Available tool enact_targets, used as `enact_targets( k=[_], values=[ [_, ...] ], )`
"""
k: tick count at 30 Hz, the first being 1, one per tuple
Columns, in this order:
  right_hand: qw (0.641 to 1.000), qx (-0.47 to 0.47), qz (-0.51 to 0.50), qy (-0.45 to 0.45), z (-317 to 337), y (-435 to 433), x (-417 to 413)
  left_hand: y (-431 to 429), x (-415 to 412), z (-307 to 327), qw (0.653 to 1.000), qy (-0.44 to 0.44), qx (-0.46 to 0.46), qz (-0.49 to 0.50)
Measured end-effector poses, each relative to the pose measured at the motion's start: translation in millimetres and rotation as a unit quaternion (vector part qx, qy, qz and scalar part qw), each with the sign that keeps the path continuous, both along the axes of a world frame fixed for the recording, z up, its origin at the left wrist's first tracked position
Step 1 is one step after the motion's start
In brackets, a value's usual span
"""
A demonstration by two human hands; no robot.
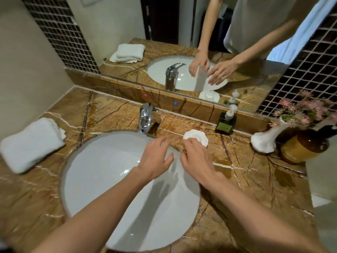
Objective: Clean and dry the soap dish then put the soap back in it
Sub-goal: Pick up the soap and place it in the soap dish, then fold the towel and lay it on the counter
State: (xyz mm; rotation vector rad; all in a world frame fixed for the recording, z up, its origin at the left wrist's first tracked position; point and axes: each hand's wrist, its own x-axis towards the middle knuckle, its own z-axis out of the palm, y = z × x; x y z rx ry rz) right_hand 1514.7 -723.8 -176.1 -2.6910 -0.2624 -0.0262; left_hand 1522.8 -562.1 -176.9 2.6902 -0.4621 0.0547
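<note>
A white scalloped soap dish sits on the brown marble counter, just right of the tap. Its mirror image shows a pale bar of soap lying in it. My right hand reaches over the dish's near edge and hides that part of it. In the mirror its fingers are spread and closed on nothing. My left hand hovers over the back rim of the white basin, fingers apart and empty. A folded white towel lies at the counter's left end.
A chrome tap stands behind the basin with no water running. A dark pump bottle, a white vase of pink flowers and a brown bottle crowd the right back. Wet patches lie on the counter near the dish.
</note>
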Motion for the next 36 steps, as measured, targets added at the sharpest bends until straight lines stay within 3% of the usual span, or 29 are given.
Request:
enact_targets(
  k=[10,21,29,36],
  values=[
    [0.993,-0.032,0.109,0.035,-8.8,124.9,-32.6,132.2,-61.0,0.3,0.993,0.018,0.018,0.111],
    [0.985,-0.07,0.153,0.05,-0.3,258.8,-49.9,296.1,-112.0,8.9,0.967,0.023,-0.007,0.252],
    [0.976,-0.082,0.197,0.043,6.5,336.5,-17.5,371.5,-112.3,11.2,0.942,0.048,-0.013,0.331],
    [0.963,-0.034,0.262,0.05,7.2,399.0,35.3,418.2,-84.5,2.0,0.919,0.099,-0.006,0.382]
  ],
)
